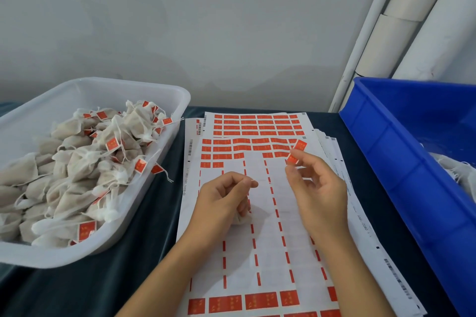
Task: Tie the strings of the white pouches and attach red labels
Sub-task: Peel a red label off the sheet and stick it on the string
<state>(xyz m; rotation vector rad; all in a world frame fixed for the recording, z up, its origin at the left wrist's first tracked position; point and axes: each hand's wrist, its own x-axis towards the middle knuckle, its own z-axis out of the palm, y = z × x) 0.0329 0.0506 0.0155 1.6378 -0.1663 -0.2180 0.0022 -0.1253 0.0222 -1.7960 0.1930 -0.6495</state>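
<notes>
I am pinching a red label [293, 159] between the thumb and forefinger of my right hand [315, 192], holding it up over the label sheets [260, 226] that are lying in a loose stack on the dark counter [144, 252]. My left hand [226, 198] is resting on the top sheet with its fingers [251, 183] curled around a white pouch [242, 219], which is mostly hiding under my palm near the middle of the sheet. The sheet's middle rows are lying stripped, with red labels remaining along its far and near edges. At the counter's left edge a clear plastic tub [164, 100] is sitting heaped with tied pouches [85, 162] already wearing red tags. At the right edge a blue crate [401, 162] is crowding the sheets, with white fabric showing inside. White pipes [401, 33] are leaning against the wall behind it.
</notes>
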